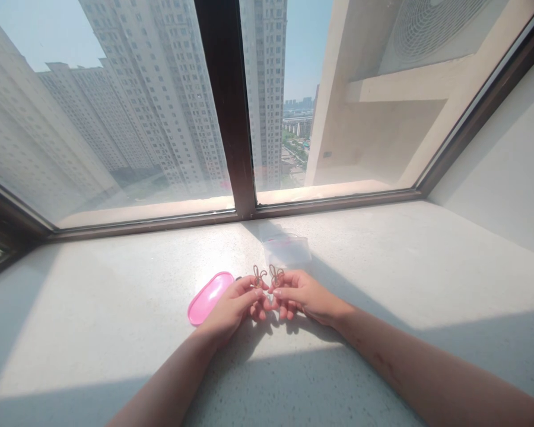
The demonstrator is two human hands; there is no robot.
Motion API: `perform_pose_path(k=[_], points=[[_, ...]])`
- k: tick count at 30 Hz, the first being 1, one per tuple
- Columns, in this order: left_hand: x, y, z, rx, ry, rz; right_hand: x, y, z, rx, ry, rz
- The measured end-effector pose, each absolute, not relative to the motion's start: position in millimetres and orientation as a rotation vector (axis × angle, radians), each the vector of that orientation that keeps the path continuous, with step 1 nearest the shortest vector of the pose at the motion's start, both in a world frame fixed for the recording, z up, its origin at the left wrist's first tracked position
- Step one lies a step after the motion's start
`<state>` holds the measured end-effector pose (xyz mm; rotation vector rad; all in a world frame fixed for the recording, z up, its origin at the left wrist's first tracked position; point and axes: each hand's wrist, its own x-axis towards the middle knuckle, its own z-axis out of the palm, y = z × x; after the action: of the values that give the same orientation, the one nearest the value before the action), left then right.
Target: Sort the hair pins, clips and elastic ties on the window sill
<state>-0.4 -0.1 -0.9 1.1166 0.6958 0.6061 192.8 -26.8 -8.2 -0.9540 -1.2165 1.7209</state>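
My left hand (244, 302) is closed, its thumb and fingers pinching a thin brown looped hair tie (259, 275) with loops that stick up like rabbit ears. A matching brown hair tie (275, 274) stands upright in the pinch of my right hand (300, 295). Both hands are close together just above the sill, fingertips nearly meeting. Beside my left hand lies a shallow pink plastic lid (210, 298). Just beyond the hair ties sits a clear plastic box (289, 251). A small dark thing by the left knuckles is mostly hidden.
A pale speckled windowsill (120, 308) spreads under everything, with sunlight and shadow across it. Behind it rise glass panes split by a dark window frame (231, 107). A white wall (502, 142) closes the right side. High-rise buildings (160, 89) show outside.
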Motion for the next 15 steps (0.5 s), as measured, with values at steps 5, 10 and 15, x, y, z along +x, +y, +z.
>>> perform_pose_path(k=[5, 10, 15], points=[[-0.9, -1.1, 0.3, 1.131, 0.697, 0.603, 192.6, -26.4, -7.4, -0.963, -1.212, 1.723], [-1.4, -1.2, -0.2, 1.144, 0.694, 0.598, 192.7, -27.3, -7.2, -0.971, -1.217, 1.726], [-1.1, -1.2, 1.0, 1.142, 0.697, 0.590, 193.3, -25.7, -8.7, -0.963, -1.228, 1.724]])
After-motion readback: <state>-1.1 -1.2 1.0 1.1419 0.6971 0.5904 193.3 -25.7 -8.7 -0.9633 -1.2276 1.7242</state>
